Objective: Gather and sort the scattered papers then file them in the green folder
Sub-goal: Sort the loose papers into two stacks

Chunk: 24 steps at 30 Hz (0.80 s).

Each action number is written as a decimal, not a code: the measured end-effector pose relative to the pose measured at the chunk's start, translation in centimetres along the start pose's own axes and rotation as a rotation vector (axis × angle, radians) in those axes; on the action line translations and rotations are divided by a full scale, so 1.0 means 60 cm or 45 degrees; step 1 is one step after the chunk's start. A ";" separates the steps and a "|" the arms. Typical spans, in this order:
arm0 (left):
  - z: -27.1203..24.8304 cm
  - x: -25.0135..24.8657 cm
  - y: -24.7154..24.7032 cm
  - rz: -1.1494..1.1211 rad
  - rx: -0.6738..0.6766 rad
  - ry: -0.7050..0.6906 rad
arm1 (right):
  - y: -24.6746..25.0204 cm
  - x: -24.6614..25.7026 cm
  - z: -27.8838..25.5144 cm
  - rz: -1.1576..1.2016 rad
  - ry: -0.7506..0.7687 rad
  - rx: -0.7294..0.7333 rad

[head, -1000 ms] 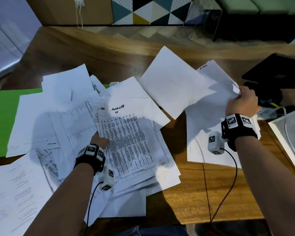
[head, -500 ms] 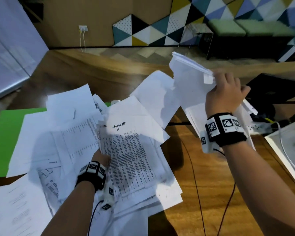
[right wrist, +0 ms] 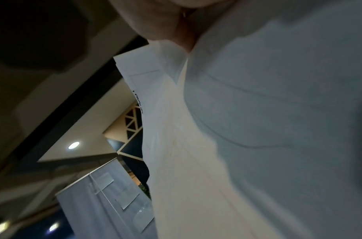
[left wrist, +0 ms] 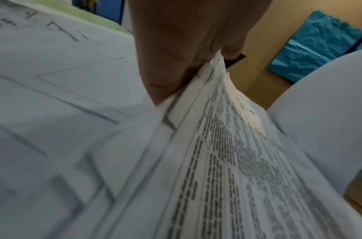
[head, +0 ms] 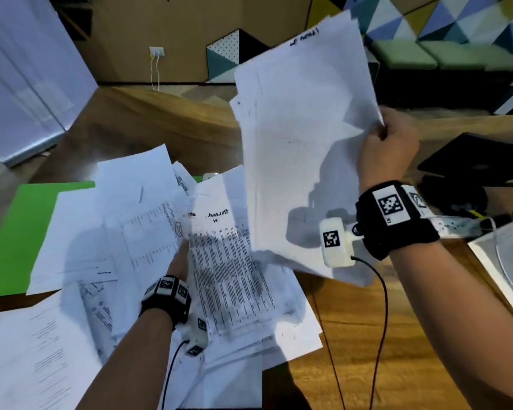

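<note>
My right hand [head: 390, 140] grips a bundle of white sheets [head: 302, 137] by its right edge and holds it upright above the table; in the right wrist view the same bundle [right wrist: 257, 129] fills the frame below my fingers [right wrist: 165, 24]. My left hand [head: 180, 260] pinches the left edge of a printed stack [head: 228, 276] in the middle of the table; the left wrist view shows my fingers [left wrist: 176, 56] clamped on that stack's [left wrist: 227, 161] edge. The green folder [head: 15, 232] lies at the left, mostly under loose papers [head: 101, 226].
More loose sheets [head: 36, 350] spread over the near left of the wooden table [head: 353, 335]. A black device [head: 480, 161] and a white power strip [head: 456, 227] sit at the right, with a white tray edge [head: 504, 273] near them. Cables [head: 379, 321] hang from the wrist cameras.
My right hand has lifted its bundle off the table's right side and swung it up and toward the middle. My left hand has stayed on the printed stack's edge.
</note>
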<state>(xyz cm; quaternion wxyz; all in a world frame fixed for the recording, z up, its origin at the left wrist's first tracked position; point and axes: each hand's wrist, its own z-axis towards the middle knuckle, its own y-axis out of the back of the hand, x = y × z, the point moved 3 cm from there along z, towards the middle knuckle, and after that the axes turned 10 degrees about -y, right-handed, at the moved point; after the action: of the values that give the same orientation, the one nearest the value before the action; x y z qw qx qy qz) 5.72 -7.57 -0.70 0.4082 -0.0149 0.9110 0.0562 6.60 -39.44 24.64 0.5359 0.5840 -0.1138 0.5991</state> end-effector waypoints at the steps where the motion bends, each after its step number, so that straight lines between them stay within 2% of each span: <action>1: 0.008 0.005 0.002 -0.106 0.006 0.006 | -0.015 -0.019 -0.003 -0.011 -0.099 0.057; 4: 0.001 0.001 0.002 -0.354 0.034 -0.055 | -0.084 -0.108 -0.025 0.000 -0.359 0.319; 6: 0.002 -0.001 0.002 -0.408 0.052 -0.058 | -0.135 -0.181 -0.059 -0.143 -0.544 0.560; 8: 0.007 0.002 0.005 -0.505 0.103 -0.075 | -0.168 -0.242 -0.100 -0.281 -0.650 0.708; 10: 0.002 0.000 0.009 -0.432 0.166 -0.069 | -0.185 -0.278 -0.142 -0.380 -0.733 0.805; 12: -0.001 0.008 0.011 -0.285 0.164 0.032 | -0.194 -0.293 -0.179 -0.419 -0.806 0.884; 15: 0.015 0.017 0.019 0.090 0.074 -0.041 | -0.211 -0.295 -0.218 -0.414 -0.830 1.007; 17: 0.011 0.012 0.019 0.248 0.102 -0.109 | -0.224 -0.295 -0.231 -0.355 -0.807 1.067; 21: 0.019 0.015 0.019 0.336 0.025 -0.186 | -0.248 -0.292 -0.246 -0.375 -0.589 1.142; 24: 0.023 0.013 0.017 0.332 -0.006 -0.245 | -0.262 -0.298 -0.253 -0.708 -0.457 1.244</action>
<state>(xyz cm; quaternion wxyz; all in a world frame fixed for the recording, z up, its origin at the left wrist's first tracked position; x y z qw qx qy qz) 6.14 -6.41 -2.13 0.4828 0.1081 0.8618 0.1119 5.43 -30.67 -2.18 0.3142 0.8633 0.2437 0.3107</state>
